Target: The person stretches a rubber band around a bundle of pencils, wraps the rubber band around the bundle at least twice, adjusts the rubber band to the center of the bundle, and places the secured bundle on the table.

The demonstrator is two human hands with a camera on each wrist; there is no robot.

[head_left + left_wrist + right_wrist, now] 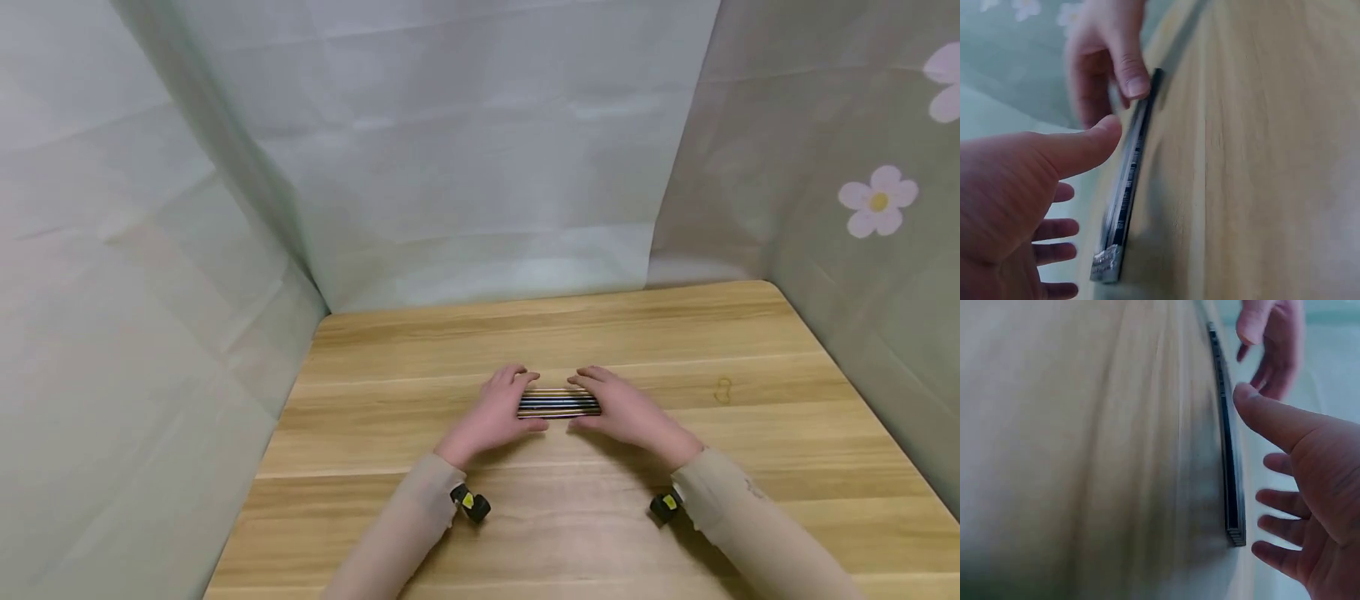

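Observation:
A flat row of thin dark sticks with pale stripes (558, 404) lies on the wooden table (540, 329), near its middle. My left hand (498, 408) covers its left end and my right hand (626, 408) its right end. In the left wrist view the left hand (1016, 187) has its thumb against the near edge of the sticks (1125, 194), its fingers straight and spread beyond them, and the right hand (1107, 56) is at the far end. In the right wrist view the right hand (1316, 469) holds its thumb by the sticks (1229, 462), fingers spread.
Pale fabric sheets hang close behind the table and on the left (150, 292). A greyer sheet with flower prints (877, 200) hangs on the right. Small black and yellow cameras sit on both wrists (470, 502).

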